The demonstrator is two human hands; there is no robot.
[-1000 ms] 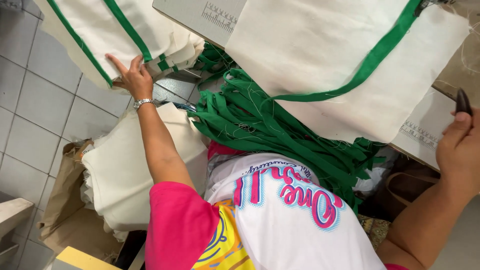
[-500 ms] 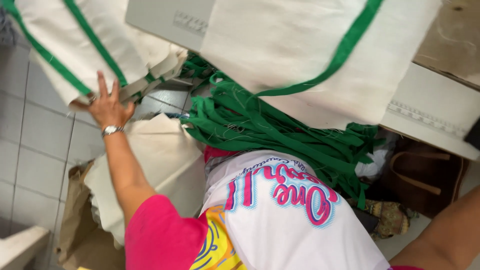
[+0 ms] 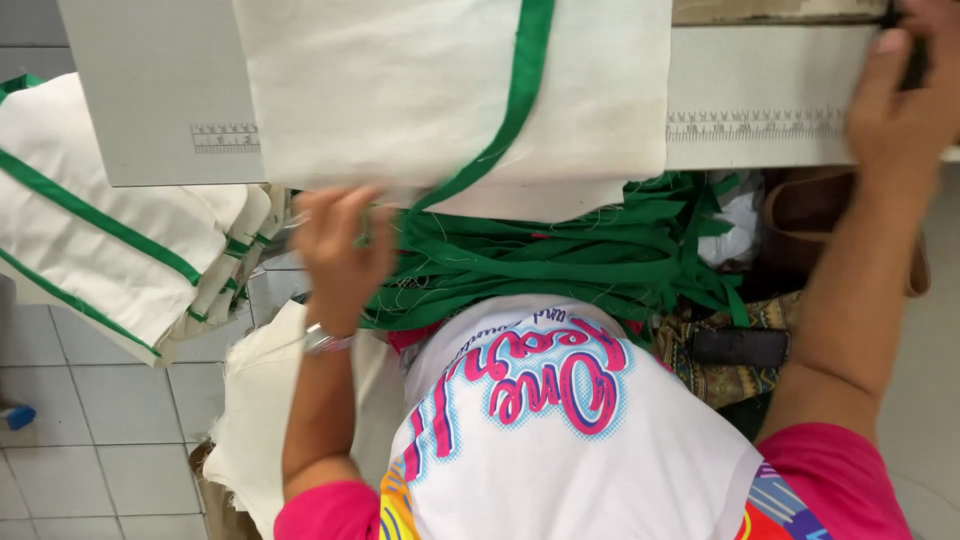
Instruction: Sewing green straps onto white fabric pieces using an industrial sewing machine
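Note:
A cream cloth panel [image 3: 400, 90] with a green strap [image 3: 525, 90] sewn along it lies on the grey work table [image 3: 150, 100]. My left hand [image 3: 340, 250], with a wristwatch, is blurred at the panel's near edge, its fingers curled on the cloth. Below that edge a tangle of green straps [image 3: 560, 260] hangs over my lap. My right hand [image 3: 905, 100] rests at the table's far right, closed around a small dark object [image 3: 912, 60] that is mostly hidden.
A stack of cream pieces with green straps [image 3: 100, 250] sits at the left. A heap of plain cream fabric [image 3: 270, 400] lies on the tiled floor [image 3: 80, 440]. A black phone [image 3: 740, 347] and a brown bag [image 3: 800, 220] are at the right.
My left hand has left the stack at the left and moved right to the near edge of the cream panel. The view has swung, and my right hand is back in view on the table.

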